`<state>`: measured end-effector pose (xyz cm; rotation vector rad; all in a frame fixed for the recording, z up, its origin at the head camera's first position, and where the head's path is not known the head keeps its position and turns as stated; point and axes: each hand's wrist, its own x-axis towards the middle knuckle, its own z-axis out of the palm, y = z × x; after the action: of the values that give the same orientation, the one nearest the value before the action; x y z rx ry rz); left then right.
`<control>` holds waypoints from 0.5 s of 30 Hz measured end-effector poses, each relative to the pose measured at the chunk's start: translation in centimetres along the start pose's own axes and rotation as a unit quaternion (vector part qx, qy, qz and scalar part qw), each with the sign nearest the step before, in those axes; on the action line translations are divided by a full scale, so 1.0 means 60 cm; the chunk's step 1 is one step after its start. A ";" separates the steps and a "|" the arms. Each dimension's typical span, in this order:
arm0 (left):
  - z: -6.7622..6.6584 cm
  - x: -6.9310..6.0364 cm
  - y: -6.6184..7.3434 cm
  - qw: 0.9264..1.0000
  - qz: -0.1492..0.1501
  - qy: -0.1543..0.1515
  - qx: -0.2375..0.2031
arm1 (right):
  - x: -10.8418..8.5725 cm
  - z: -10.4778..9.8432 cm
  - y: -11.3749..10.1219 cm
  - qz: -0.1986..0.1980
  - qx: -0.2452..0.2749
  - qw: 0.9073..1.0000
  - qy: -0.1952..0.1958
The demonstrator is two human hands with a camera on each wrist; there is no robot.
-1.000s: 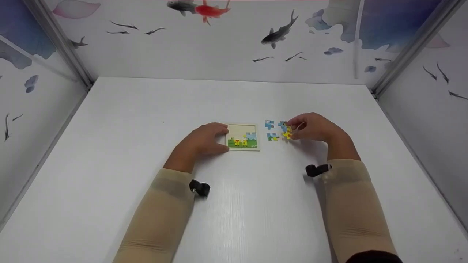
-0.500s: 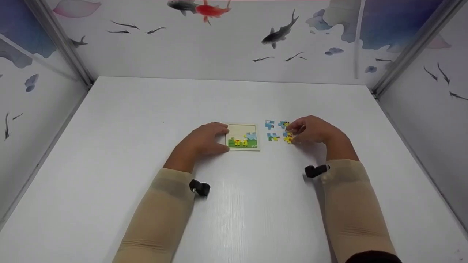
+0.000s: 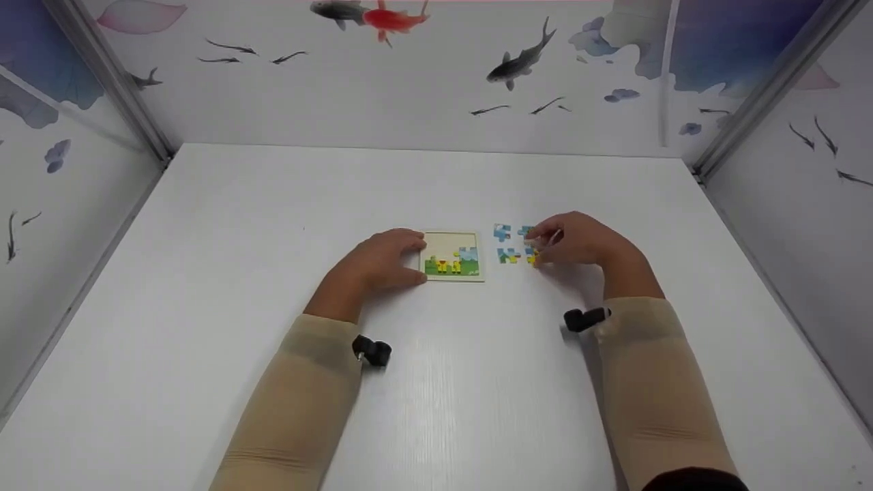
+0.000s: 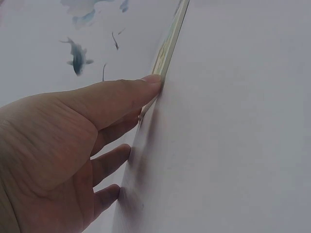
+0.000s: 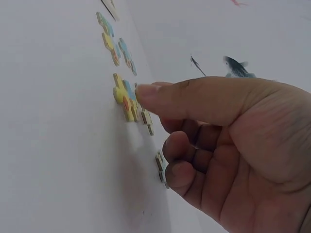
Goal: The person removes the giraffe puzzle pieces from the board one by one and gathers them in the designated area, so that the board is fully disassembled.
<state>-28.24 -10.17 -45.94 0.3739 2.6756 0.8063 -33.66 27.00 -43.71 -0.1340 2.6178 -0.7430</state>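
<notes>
Left hand (image 3: 385, 259) — spread wide — touches the board (image 3: 442, 245) at its left edge. Right hand (image 3: 581, 239), narrow, is at a yellow piece (image 5: 125, 99); whether pinching, I cannot tell.

Enclosed booth — white tabletop (image 3: 436, 395), metal corner posts (image 3: 110, 78); fish-printed panels (image 3: 395, 88) on three sides

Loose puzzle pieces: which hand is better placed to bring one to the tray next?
Probably the right hand: it is at a yellow piece, while the left hand holds the left side of the tray.
</notes>
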 end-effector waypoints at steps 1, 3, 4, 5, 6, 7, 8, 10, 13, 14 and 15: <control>-0.001 0.000 0.000 1.000 0.001 0.000 -0.001 | 0.001 0.002 -0.006 0.000 0.005 1.000 0.001; -0.002 0.000 -0.001 1.000 0.004 -0.002 0.001 | 0.003 0.009 -0.021 -0.002 0.015 1.000 0.001; -0.002 0.000 -0.001 1.000 0.004 -0.002 0.001 | 0.005 0.013 -0.029 -0.005 0.020 1.000 0.000; -0.002 0.000 -0.001 1.000 0.005 -0.002 0.001 | 0.006 0.018 -0.037 -0.009 0.024 1.000 -0.001; -0.002 0.000 -0.001 1.000 0.006 -0.002 0.001 | 0.007 0.022 -0.045 -0.013 0.026 1.000 -0.004; -0.002 0.000 -0.001 1.000 0.007 -0.002 0.001 | 0.008 0.026 -0.054 -0.017 0.024 1.000 -0.007; -0.003 0.000 -0.001 1.000 0.007 -0.003 0.002 | 0.009 0.030 -0.063 -0.019 0.023 1.000 -0.010; -0.003 0.000 0.000 1.000 0.005 -0.005 0.004 | 0.011 0.038 -0.081 -0.021 0.019 0.999 -0.016; -0.002 0.003 0.000 1.000 0.001 -0.008 0.013 | 0.012 0.048 -0.106 -0.014 0.013 1.000 -0.022; -0.002 0.004 0.001 1.000 0.000 -0.009 0.017 | 0.012 0.051 -0.114 -0.014 0.011 1.000 -0.023; -0.002 0.005 0.001 1.000 -0.001 -0.010 0.018 | 0.013 0.053 -0.121 -0.016 0.011 1.000 -0.023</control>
<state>-28.55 -10.06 -45.87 0.3856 2.6750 0.7498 -33.19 19.14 -42.69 -0.1848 2.5678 -0.7713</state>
